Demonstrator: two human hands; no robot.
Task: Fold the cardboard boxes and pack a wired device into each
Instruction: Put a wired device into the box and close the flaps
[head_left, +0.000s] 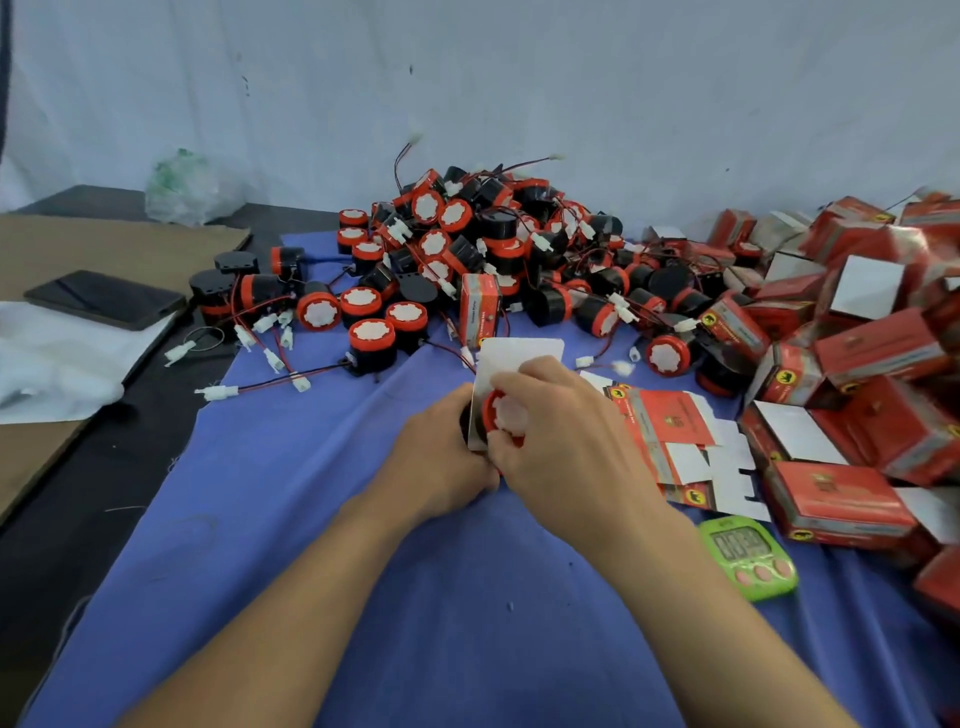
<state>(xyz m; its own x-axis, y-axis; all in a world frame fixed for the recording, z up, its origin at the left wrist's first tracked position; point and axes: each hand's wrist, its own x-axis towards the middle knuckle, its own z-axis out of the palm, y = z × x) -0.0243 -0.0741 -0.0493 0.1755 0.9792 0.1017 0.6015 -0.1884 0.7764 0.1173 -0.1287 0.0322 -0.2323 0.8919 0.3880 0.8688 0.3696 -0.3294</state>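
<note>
**Device at the box mouth: watch the lead**

Risk 1: we can't see this unit's wire or plug. If they trail outside, the closing flap could pinch them.

Risk 2: the round red-and-black plastic device with the white face (506, 413) sits at the mouth of the small cardboard box (519, 353), between both hands over the blue cloth (363, 571). If it goes in skewed, we'd expect it to jam and bulge or tear the thin card.

Risk 3: too much squeeze could collapse the box.

Pose: the left hand (441, 441) wraps the box from the left, fingers curled round its body. The right hand (561, 431) comes from the right and pinches the device's face with curled fingertips. The box's white flap stands up behind the device. A loose pile of wired devices (467, 244) lies just beyond, and flat red box blanks (670, 421) lie just beside the right hand.
</note>
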